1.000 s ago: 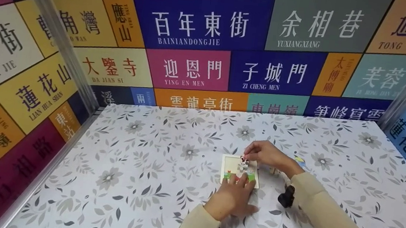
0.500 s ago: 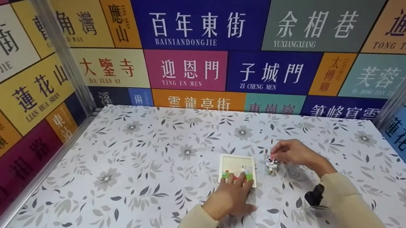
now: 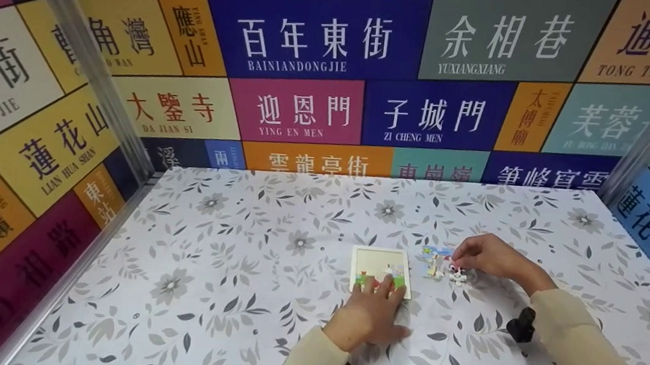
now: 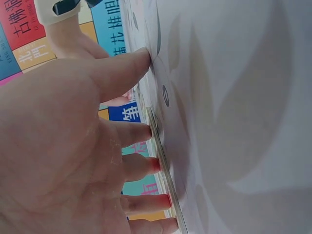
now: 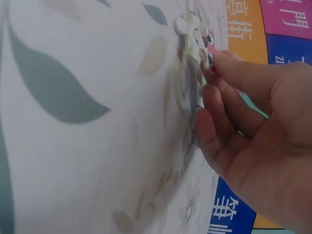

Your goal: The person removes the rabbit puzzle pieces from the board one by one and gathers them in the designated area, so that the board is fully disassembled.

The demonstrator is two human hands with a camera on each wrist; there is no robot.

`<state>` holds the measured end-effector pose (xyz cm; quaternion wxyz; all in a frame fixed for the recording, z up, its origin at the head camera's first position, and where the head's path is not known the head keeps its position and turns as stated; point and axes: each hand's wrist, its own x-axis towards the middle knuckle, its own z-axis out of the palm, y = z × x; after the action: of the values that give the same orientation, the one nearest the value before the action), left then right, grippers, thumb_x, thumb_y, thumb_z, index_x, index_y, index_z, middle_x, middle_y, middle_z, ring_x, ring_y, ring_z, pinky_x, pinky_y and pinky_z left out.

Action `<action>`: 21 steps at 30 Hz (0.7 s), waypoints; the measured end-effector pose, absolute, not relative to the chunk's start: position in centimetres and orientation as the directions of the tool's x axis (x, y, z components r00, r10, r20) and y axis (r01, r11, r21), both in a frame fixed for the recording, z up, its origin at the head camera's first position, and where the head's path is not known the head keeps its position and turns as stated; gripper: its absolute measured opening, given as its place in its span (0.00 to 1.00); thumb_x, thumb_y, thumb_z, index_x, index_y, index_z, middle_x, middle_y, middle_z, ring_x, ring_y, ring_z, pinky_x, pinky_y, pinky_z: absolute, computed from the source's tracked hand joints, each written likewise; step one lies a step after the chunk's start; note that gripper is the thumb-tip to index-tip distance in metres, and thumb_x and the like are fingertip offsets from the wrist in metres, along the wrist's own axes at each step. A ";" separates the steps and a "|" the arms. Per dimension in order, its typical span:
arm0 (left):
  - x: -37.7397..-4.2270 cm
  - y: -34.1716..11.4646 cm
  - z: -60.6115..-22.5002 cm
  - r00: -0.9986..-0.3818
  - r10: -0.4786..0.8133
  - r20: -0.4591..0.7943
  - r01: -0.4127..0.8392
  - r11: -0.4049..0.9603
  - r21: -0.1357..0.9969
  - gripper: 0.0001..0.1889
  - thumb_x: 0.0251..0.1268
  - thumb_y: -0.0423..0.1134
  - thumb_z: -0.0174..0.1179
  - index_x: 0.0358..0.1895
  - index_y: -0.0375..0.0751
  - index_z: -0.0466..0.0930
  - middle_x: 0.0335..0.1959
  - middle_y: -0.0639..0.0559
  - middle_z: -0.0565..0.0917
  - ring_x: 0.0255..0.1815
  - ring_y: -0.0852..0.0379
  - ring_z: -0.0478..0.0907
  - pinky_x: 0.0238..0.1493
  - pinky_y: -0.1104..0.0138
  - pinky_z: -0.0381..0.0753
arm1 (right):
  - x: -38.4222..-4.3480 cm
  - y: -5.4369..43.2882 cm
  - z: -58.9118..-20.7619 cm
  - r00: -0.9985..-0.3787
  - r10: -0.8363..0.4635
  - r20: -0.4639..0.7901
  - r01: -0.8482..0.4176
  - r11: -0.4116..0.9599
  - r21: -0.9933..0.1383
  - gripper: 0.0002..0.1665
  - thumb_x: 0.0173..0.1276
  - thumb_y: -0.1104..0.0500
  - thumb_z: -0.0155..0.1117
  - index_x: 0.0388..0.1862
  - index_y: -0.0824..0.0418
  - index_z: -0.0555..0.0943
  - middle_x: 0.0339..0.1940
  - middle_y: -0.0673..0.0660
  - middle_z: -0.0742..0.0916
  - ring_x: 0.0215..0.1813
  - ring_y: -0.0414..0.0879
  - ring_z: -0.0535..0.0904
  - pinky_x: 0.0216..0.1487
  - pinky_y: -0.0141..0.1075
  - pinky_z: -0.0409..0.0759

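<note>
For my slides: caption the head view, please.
Left hand on the puzzle tray, right hand pinching a puzzle piece beside it.

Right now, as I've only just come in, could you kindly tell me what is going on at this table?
A person is handling a small jigsaw puzzle. The left hand rests its fingers on the lower part of the puzzle board, whose upper part is bare. Beside the board, the right hand pinches a puzzle piece, with more loose pieces close by on the table.
</note>
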<state>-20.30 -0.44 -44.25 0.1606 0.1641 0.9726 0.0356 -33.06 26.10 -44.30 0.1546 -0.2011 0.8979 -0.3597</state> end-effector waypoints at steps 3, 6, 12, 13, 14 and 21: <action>-20.4 -0.4 -44.3 -0.895 0.330 -0.299 0.307 0.944 0.124 0.40 0.67 0.66 0.55 0.79 0.62 0.55 0.83 0.55 0.54 0.83 0.46 0.52 0.81 0.51 0.56 | -33.1 25.7 -44.6 -0.879 -0.462 -0.118 -0.256 0.666 -0.700 0.09 0.68 0.62 0.67 0.42 0.68 0.86 0.43 0.64 0.90 0.38 0.37 0.79 0.39 0.28 0.76; -20.4 -0.5 -44.4 -0.896 0.334 -0.294 0.309 0.942 0.128 0.40 0.67 0.66 0.55 0.79 0.62 0.56 0.83 0.55 0.55 0.82 0.46 0.52 0.80 0.51 0.57 | -33.0 25.5 -44.8 -0.889 -0.446 -0.103 -0.266 0.686 -0.677 0.08 0.67 0.61 0.69 0.41 0.66 0.87 0.43 0.62 0.91 0.39 0.38 0.79 0.40 0.28 0.75; -20.5 -0.6 -44.3 -0.892 0.340 -0.297 0.308 0.940 0.149 0.39 0.67 0.65 0.57 0.78 0.60 0.58 0.82 0.54 0.55 0.82 0.46 0.53 0.80 0.51 0.57 | -32.7 24.8 -44.6 -0.905 -0.418 -0.081 -0.269 0.709 -0.652 0.07 0.66 0.62 0.69 0.39 0.65 0.87 0.38 0.60 0.91 0.36 0.41 0.77 0.37 0.30 0.74; -20.5 -0.6 -44.3 -0.891 0.344 -0.297 0.310 0.938 0.156 0.39 0.67 0.64 0.57 0.78 0.60 0.58 0.82 0.54 0.55 0.82 0.46 0.53 0.80 0.51 0.58 | -32.7 24.6 -44.6 -0.906 -0.415 -0.079 -0.267 0.708 -0.654 0.07 0.66 0.62 0.68 0.39 0.65 0.87 0.38 0.59 0.91 0.36 0.41 0.78 0.37 0.30 0.75; -20.5 -0.7 -44.2 -0.889 0.348 -0.298 0.312 0.936 0.163 0.39 0.67 0.64 0.58 0.78 0.59 0.58 0.82 0.54 0.55 0.82 0.45 0.53 0.80 0.51 0.58 | -32.6 24.3 -44.5 -0.907 -0.413 -0.079 -0.264 0.706 -0.657 0.07 0.67 0.62 0.68 0.40 0.65 0.87 0.37 0.59 0.90 0.35 0.41 0.77 0.37 0.31 0.75; -20.9 -1.4 -43.8 -0.865 0.372 -0.337 0.310 0.924 0.225 0.39 0.68 0.61 0.59 0.77 0.51 0.61 0.83 0.49 0.52 0.83 0.47 0.51 0.79 0.55 0.60 | -32.3 21.4 -44.2 -0.894 -0.442 -0.077 -0.274 0.673 -0.687 0.10 0.69 0.60 0.66 0.44 0.66 0.86 0.39 0.60 0.89 0.34 0.42 0.78 0.37 0.34 0.77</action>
<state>-20.94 -1.37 -43.80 0.1903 0.1772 0.9621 0.0819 -32.32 21.41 -44.16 0.1191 -0.1973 0.9068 -0.3531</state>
